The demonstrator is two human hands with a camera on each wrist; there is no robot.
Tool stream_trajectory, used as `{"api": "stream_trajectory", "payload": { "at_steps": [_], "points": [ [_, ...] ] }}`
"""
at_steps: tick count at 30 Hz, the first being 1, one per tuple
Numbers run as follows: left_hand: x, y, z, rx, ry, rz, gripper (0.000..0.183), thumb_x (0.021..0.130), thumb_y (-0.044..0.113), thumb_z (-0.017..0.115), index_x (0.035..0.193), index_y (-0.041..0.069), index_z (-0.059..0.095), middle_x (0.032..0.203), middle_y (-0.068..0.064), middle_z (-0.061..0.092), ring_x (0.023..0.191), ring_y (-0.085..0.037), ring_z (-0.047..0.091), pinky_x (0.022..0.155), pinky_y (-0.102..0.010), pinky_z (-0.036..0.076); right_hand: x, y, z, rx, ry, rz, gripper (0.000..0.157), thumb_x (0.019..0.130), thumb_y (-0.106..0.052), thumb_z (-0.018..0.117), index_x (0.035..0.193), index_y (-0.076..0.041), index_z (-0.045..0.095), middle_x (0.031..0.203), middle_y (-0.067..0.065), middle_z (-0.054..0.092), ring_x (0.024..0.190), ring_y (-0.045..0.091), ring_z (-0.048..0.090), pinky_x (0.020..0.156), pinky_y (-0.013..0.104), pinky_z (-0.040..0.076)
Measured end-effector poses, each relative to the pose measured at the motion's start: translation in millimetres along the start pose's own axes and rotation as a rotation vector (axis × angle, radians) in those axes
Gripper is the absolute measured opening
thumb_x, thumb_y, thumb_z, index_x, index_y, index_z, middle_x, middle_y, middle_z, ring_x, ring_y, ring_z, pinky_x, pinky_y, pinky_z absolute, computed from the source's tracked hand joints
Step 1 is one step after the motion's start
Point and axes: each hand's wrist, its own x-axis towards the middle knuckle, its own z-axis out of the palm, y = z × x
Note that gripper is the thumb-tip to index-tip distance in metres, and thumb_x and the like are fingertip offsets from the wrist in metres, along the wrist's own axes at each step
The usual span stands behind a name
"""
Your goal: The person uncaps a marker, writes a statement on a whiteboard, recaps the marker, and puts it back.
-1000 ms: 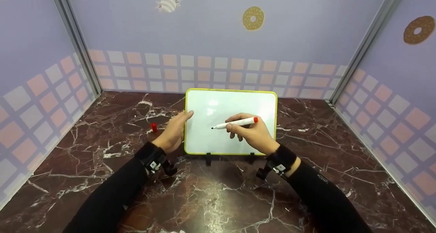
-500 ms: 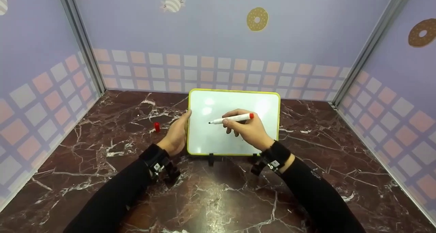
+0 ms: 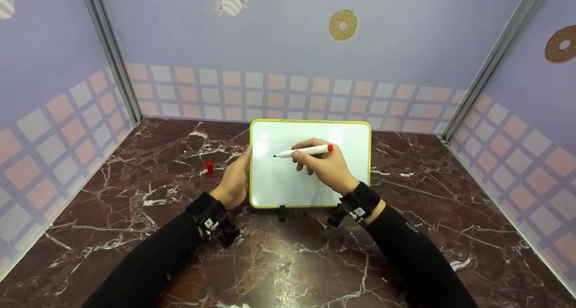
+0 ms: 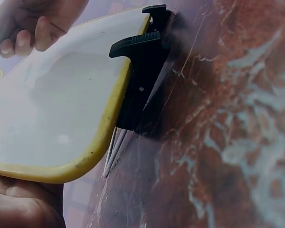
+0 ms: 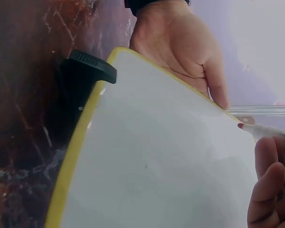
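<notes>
A small whiteboard [image 3: 288, 182] with a yellow frame stands tilted back on black stand feet [image 3: 282, 213]. My left hand [image 3: 235, 177] holds its left edge, the thumb along the rim; the fingers are hidden behind the board. Between thumb and fingers, my right hand [image 3: 326, 166] pinches an uncapped white marker [image 3: 310, 150] with a red end. The marker's tip points left in front of the board; I cannot tell whether it touches. In the right wrist view the tip looks reddish, and the white surface carries a tiny dark speck. A red marker cap [image 3: 209, 167] lies left of my left hand.
The table [image 3: 288, 263] has a dark red marbled top. Behind it rises a lilac wall [image 3: 279, 42] with pink and white squares, and side walls enclose it left and right. Metal posts [image 3: 112, 51] mark the corners.
My right hand has shifted the marker up and slightly left across the board's front. The left thumb now lies at the rim instead of over the front. The view has shifted slightly.
</notes>
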Motion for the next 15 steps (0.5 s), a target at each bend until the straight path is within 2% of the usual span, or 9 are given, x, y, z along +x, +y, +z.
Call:
{"api": "stream_trajectory", "payload": {
  "at_steps": [5, 9, 15],
  "points": [
    [-0.3, -1.0, -0.7, 0.01, 0.001, -0.006, 0.06, 0.122, 0.054, 0.028, 0.167, 0.02, 0.048, 0.134, -0.02, 0.07, 0.118, -0.036, 0.07, 0.099, -0.055, 0.059, 3.5, -3.4, 3.4, 0.01, -0.001, -0.018, 0.022, 0.104, -0.02, 0.081, 0.118, -0.002, 0.081, 0.095, 0.026, 0.078, 0.07, 0.041, 0.067, 0.057, 0.027, 0.052],
    [0.7, -2.4, -1.1, 0.003, -0.009, -0.014, 0.06, 0.122, 0.055, 0.027, 0.167, 0.022, 0.048, 0.134, -0.02, 0.07, 0.118, -0.036, 0.07, 0.099, -0.056, 0.059, 7.5, -4.4, 6.2, -0.017, -0.006, -0.06, 0.023, 0.105, -0.019, 0.079, 0.119, -0.001, 0.081, 0.094, 0.016, 0.081, 0.074, 0.044, 0.07, 0.058, 0.026, 0.053],
    [0.5, -3.9, -1.7, -0.006, -0.032, -0.015, 0.061, 0.121, 0.057, 0.025, 0.169, 0.023, 0.045, 0.139, -0.02, 0.068, 0.123, -0.037, 0.068, 0.102, -0.056, 0.058, 12.9, -4.6, 10.6, -0.045, 0.005, -0.106, 0.023, 0.105, -0.016, 0.078, 0.119, 0.002, 0.08, 0.093, 0.01, 0.082, 0.074, 0.028, 0.075, 0.058, 0.026, 0.055]
  ]
}}
